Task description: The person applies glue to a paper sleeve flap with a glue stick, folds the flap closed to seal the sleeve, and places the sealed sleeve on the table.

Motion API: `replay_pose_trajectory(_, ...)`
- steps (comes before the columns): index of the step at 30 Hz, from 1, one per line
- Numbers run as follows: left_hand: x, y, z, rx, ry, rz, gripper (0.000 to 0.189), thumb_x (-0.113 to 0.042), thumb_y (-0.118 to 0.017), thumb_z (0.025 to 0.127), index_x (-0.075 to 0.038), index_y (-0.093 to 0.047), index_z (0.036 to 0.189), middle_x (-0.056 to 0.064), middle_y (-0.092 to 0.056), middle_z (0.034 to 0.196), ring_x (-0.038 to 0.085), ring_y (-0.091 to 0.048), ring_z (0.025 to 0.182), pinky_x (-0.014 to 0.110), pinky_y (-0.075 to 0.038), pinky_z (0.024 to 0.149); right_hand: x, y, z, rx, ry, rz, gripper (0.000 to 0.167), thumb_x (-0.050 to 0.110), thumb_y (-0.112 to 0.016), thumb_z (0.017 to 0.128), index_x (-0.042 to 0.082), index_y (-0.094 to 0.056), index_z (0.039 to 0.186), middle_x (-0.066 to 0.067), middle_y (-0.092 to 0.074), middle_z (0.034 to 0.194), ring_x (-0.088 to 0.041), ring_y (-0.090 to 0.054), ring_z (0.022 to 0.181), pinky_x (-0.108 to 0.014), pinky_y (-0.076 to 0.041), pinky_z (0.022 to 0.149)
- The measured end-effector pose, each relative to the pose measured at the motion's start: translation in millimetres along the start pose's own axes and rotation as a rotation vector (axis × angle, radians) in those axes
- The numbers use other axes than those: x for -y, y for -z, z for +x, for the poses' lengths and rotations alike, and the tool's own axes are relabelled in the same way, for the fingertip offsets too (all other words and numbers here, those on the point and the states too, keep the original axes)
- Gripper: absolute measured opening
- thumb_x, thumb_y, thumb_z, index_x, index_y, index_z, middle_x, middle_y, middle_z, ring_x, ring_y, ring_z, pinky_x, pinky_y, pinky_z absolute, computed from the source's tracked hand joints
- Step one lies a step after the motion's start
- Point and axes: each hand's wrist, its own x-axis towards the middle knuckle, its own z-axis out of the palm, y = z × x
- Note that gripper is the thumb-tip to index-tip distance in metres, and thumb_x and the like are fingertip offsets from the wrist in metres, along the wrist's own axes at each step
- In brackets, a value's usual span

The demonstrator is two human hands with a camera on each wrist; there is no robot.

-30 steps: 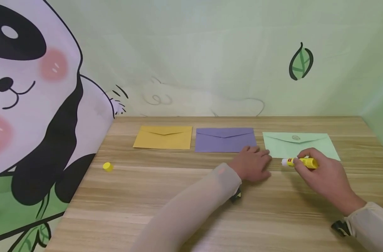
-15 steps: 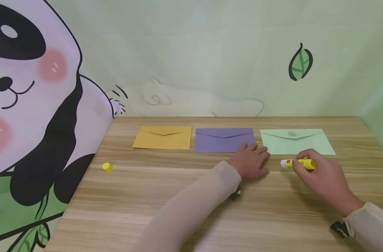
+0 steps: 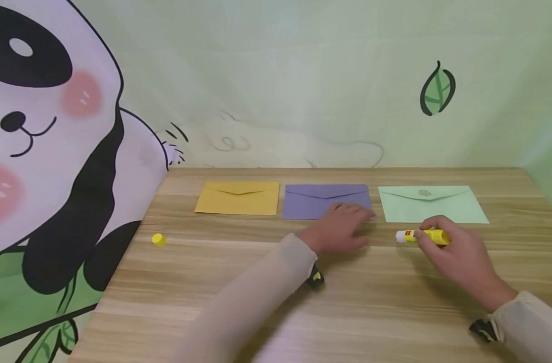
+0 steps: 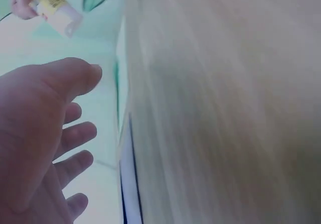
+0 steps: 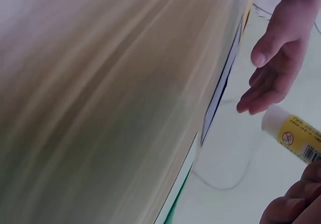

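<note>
In the head view my right hand [image 3: 462,259] pinches a yellow glue stick [image 3: 436,237] whose white end points left, just in front of the mint green envelope [image 3: 434,210]. The glue stick [image 5: 296,136] shows its white end uncapped of yellow in the right wrist view. My left hand [image 3: 339,229] holds nothing; its fingers overlap the lower right part of the purple envelope [image 3: 307,205]. In the left wrist view the left hand's fingers [image 4: 75,136] are spread and relaxed. A yellow envelope [image 3: 237,201] lies left of the purple one.
A small yellow cap [image 3: 158,239] stands near the left edge of the wooden table [image 3: 189,292]. Behind the table hangs a pale green backdrop [image 3: 303,85] with a printed panda [image 3: 139,141] at left and a leaf [image 3: 437,92] at right.
The mint green envelope has shifted back, away from me, squaring up with the other envelopes. My left hand has moved left over the purple envelope. The right hand with the glue stick has drifted slightly left.
</note>
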Motion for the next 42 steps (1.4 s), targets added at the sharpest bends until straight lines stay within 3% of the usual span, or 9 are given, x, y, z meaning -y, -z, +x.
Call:
replay_pose_trajectory(6,8.1,23.1,-36.1,-0.093,-0.015,-0.152,0.068,-0.052,-0.067,0.092,-0.022,-0.046,0.149,-0.005,-0.049,0.150,0.016,-0.039,0.143,0.039,-0.025,0.120,21.7,-5.8,3.9,-0.012,0.108,0.162,0.009,0.015,-0.058,0.101,0.013,-0.065,0.105,-0.003,-0.059,0.084,-0.010,-0.046,0.066,-0.024,-0.037,0.052)
replay_pose_trajectory(10,10.0,36.2,-62.4,-0.160,-0.015,-0.333,0.073,-0.051,-0.076,0.085,-0.022,-0.048,0.147,-0.007,-0.051,0.148,0.015,-0.040,0.141,0.040,-0.026,0.119,43.2,-10.2,3.7,-0.053,0.190,0.265,0.014,0.005,-0.056,0.099,0.012,-0.066,0.106,0.008,-0.060,0.092,-0.009,-0.049,0.069,-0.022,-0.039,0.056)
replay_pose_trajectory(13,6.7,41.2,-79.1,-0.207,-0.019,-0.551,0.074,-0.046,-0.080,0.083,-0.022,-0.049,0.146,-0.008,-0.055,0.142,0.011,-0.045,0.135,0.039,-0.032,0.116,58.9,-13.3,1.1,-0.087,0.250,0.391,0.019,-0.004,-0.052,0.097,0.006,-0.065,0.107,0.011,-0.060,0.095,-0.009,-0.048,0.069,-0.022,-0.038,0.056)
replay_pose_trajectory(17,-3.4,40.9,-95.5,-0.299,0.012,-0.960,0.059,-0.027,-0.082,0.085,-0.018,-0.056,0.137,0.000,-0.063,0.124,0.013,-0.057,0.115,0.044,-0.046,0.102,78.8,-19.9,0.4,-0.077,0.394,0.756,0.025,-0.016,-0.041,0.093,-0.009,-0.059,0.109,0.000,-0.058,0.089,-0.012,-0.047,0.068,-0.024,-0.039,0.057)
replay_pose_trajectory(20,-10.5,40.5,-106.0,-0.376,0.026,-1.163,0.046,-0.013,-0.080,0.085,-0.012,-0.060,0.127,0.011,-0.064,0.110,0.015,-0.061,0.097,0.038,-0.053,0.087,93.9,-25.3,0.1,-0.011,0.500,0.988,0.029,-0.020,-0.033,0.091,-0.016,-0.053,0.112,-0.006,-0.057,0.092,-0.016,-0.049,0.070,-0.024,-0.044,0.062)
replay_pose_trajectory(25,-19.4,46.2,-126.2,-0.413,-0.039,-1.272,0.048,-0.004,-0.076,0.086,-0.007,-0.059,0.130,0.011,-0.063,0.112,0.012,-0.059,0.089,0.024,-0.050,0.079,114.0,-32.6,-7.9,0.088,0.533,1.064,0.035,-0.018,-0.028,0.094,-0.012,-0.050,0.120,-0.007,-0.057,0.108,-0.017,-0.055,0.078,-0.025,-0.049,0.072)
replay_pose_trajectory(29,-27.3,51.1,-140.8,-0.446,-0.114,-1.331,0.046,-0.016,-0.077,0.088,-0.004,-0.060,0.129,0.003,-0.063,0.113,0.013,-0.055,0.092,0.022,-0.045,0.079,121.4,-36.6,-15.3,0.194,0.529,1.131,0.036,-0.016,-0.024,0.098,-0.010,-0.046,0.125,-0.007,-0.055,0.113,-0.018,-0.057,0.084,-0.027,-0.051,0.077)
replay_pose_trajectory(37,-38.3,51.8,-153.0,-0.487,-0.269,-1.459,0.046,-0.013,-0.078,0.087,0.009,-0.061,0.124,0.014,-0.061,0.123,0.017,-0.059,0.108,0.022,-0.052,0.083,130.6,-41.2,-32.2,0.495,0.415,1.218,0.037,-0.006,-0.020,0.105,0.006,-0.041,0.133,-0.001,-0.052,0.123,-0.019,-0.059,0.092,-0.029,-0.051,0.087)
replay_pose_trajectory(42,-37.4,55.2,-160.8,-0.494,-0.286,-1.439,0.042,-0.007,-0.079,0.086,0.010,-0.063,0.121,0.022,-0.062,0.125,0.019,-0.060,0.110,0.022,-0.053,0.083,130.3,-41.7,-35.1,0.521,0.393,1.172,0.032,0.007,-0.018,0.109,0.007,-0.042,0.131,-0.001,-0.058,0.112,-0.020,-0.059,0.086,-0.030,-0.052,0.087)
